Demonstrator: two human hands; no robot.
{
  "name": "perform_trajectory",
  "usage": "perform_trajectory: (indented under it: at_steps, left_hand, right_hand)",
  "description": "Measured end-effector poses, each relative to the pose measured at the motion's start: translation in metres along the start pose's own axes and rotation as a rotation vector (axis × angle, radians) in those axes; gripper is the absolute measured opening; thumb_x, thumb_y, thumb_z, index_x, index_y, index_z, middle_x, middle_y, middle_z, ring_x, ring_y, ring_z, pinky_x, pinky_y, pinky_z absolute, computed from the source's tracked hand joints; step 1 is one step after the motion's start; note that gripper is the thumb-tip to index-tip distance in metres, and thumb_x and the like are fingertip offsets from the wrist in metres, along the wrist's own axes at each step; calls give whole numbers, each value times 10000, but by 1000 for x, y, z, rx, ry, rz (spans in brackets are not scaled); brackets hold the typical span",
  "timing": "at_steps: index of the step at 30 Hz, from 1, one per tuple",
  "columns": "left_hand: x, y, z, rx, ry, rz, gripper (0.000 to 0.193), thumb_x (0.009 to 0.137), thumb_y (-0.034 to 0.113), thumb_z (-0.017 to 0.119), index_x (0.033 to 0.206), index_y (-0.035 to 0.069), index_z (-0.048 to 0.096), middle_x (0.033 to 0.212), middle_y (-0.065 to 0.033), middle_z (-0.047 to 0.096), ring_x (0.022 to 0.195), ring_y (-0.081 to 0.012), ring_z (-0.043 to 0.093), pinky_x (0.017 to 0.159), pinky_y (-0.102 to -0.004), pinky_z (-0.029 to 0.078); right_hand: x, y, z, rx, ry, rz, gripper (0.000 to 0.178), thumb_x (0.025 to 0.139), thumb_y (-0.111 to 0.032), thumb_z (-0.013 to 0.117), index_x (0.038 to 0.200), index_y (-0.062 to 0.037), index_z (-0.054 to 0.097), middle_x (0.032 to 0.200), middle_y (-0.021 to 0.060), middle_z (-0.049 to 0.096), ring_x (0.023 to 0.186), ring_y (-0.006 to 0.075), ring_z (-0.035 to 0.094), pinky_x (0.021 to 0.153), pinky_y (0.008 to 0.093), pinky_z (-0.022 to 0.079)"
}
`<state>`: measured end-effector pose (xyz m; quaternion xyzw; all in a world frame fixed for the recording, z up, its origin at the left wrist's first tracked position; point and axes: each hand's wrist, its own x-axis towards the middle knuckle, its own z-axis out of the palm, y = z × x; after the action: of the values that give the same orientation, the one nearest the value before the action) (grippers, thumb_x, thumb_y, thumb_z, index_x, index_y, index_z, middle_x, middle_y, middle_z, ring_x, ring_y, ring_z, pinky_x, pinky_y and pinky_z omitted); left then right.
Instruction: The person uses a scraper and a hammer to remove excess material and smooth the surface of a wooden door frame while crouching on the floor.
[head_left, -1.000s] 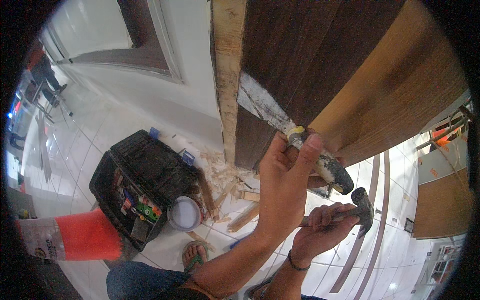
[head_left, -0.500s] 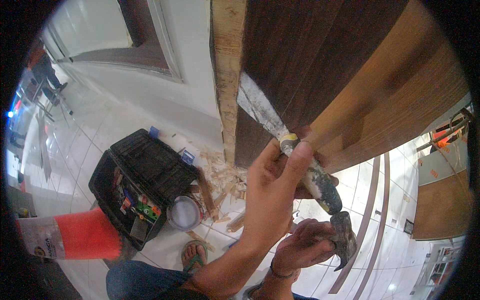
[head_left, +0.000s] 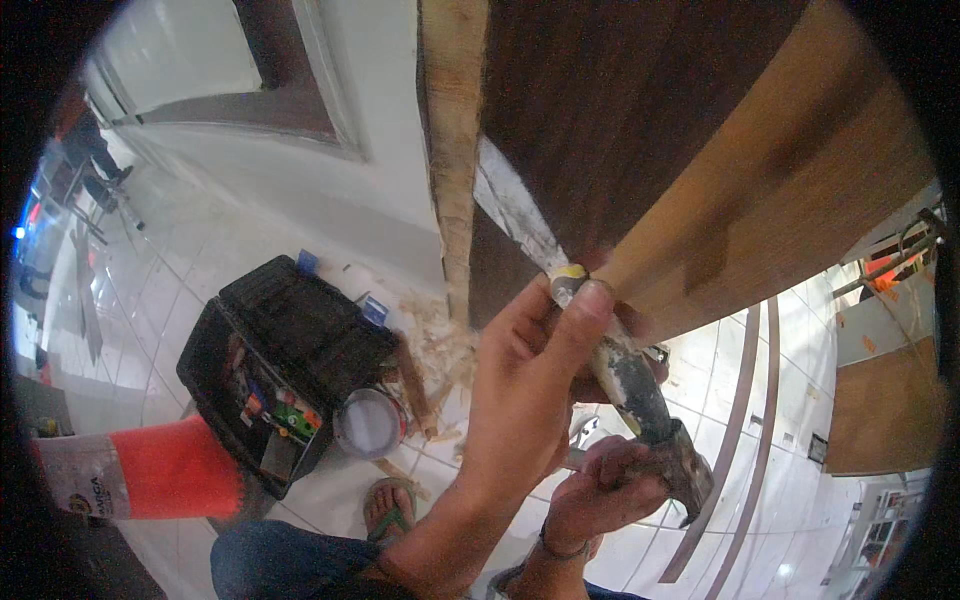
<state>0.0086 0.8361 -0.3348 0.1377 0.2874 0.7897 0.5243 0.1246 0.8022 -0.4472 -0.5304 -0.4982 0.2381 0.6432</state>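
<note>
My left hand [head_left: 525, 375] is closed around the handle of a putty knife [head_left: 516, 212], thumb along its upper side. The blade is pale and stained, and the handle is spattered white and dark. Its tip lies where a dark wood-grain panel [head_left: 610, 110] meets a raw light wood edge [head_left: 452, 150]. My right hand [head_left: 605, 490], lower and to the right, grips a hammer [head_left: 687, 472]. The hammer's worn metal head meets the butt end of the putty knife's handle. A lighter brown wood-grain face [head_left: 770, 180] borders the dark panel.
An open black toolbox [head_left: 300, 310] with assorted tools stands on the tiled floor beside a small round tub [head_left: 367, 425]. Wood shavings [head_left: 435, 345] litter the wall's foot. An orange-and-white cone [head_left: 175, 465] lies left. Long strips [head_left: 745, 400] lie right. A person [head_left: 95, 150] is far left.
The hammer head has come up against the putty knife's butt, where a small gap showed before. My left hand and the knife have shifted slightly left.
</note>
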Motion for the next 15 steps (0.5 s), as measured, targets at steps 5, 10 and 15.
perform_trajectory:
  at_steps: [5,10,15]
  left_hand:
    - [0,0,4,49,20,-5,397,958,277,526,1209,-26,480,869,-129,646,703,-239,680,599,-332,586]
    - [1,0,7,75,48,-23,424,968,282,497,1264,-18,451,852,-132,654,689,-280,683,586,-377,591]
    - [3,-5,4,91,39,9,418,964,286,506,1253,-12,459,868,-133,652,680,-281,684,583,-379,598]
  right_hand:
    - [3,0,6,101,66,-11,541,934,-559,442,1011,-24,415,663,14,424,528,94,379,457,217,278]
    - [6,-17,12,550,195,235,458,958,-526,418,937,-68,440,659,-1,415,502,70,361,416,206,263]
    - [5,-9,5,157,-35,51,444,938,-516,477,886,-76,459,669,-15,399,503,50,338,411,198,250]
